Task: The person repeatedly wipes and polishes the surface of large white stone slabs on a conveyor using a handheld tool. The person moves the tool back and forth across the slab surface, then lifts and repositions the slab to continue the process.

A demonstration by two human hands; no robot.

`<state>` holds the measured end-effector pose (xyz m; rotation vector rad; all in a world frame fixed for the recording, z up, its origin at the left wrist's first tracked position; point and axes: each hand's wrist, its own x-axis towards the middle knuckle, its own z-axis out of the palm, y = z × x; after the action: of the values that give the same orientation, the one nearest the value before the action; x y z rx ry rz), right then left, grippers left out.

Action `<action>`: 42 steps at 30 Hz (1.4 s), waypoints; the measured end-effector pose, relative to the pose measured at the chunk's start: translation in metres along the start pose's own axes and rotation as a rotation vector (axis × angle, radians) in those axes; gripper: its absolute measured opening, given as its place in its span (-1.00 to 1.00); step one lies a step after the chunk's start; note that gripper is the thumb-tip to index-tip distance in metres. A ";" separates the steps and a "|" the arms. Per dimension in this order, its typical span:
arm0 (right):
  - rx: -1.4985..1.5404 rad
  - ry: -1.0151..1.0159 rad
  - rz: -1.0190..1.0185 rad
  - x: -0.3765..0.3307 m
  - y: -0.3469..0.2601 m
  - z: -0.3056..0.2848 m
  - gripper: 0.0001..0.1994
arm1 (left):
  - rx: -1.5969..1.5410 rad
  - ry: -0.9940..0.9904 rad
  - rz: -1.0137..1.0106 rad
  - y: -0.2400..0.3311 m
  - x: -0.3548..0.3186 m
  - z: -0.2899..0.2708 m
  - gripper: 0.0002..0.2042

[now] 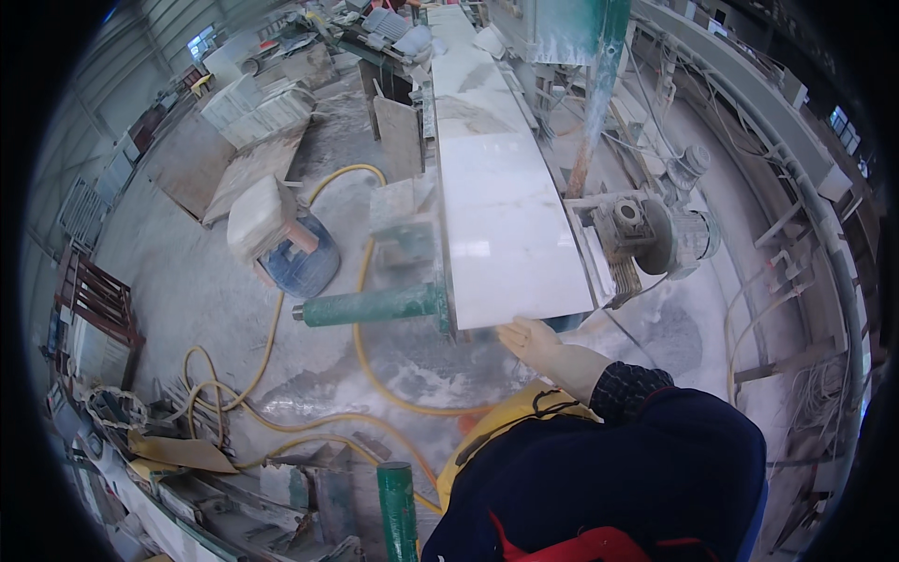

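Observation:
My right hand (532,341), in a pale glove, is at the near edge of a glossy white stone slab (506,220). Its fingers are stretched out and point left, with the tips against or just at that edge; whether they press on it I cannot tell. The slab lies flat on a long, narrow conveyor bed. Beyond it, a duller, dusty pale slab (468,80) continues along the same line. My left hand is not in view. A yellow apron (496,426) and a dark blue sleeve show below the hand.
A green roller (370,307) sticks out left of the conveyor. A motor (688,234) stands on its right. Yellow hose (370,370) loops over the wet floor. A blue barrel (304,258), a green post (397,506) and scrap pieces (253,501) lie to the left.

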<state>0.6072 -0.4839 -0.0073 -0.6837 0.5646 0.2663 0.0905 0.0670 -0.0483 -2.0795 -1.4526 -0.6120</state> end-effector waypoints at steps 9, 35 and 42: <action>0.155 0.066 0.043 0.013 -0.001 -0.001 -0.60 | 0.045 0.003 -0.034 -0.023 -0.035 -0.005 -0.51; 0.124 0.094 0.073 0.002 -0.024 0.027 -0.58 | 0.155 0.019 -0.159 -0.060 -0.056 -0.001 -0.57; -0.073 -0.011 0.060 0.001 -0.028 0.023 -0.56 | 0.185 0.008 -0.178 -0.063 -0.070 0.013 -0.59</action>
<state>0.6288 -0.4896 0.0214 -0.7358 0.5676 0.3483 0.0093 0.0438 -0.0917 -1.8177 -1.6369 -0.5305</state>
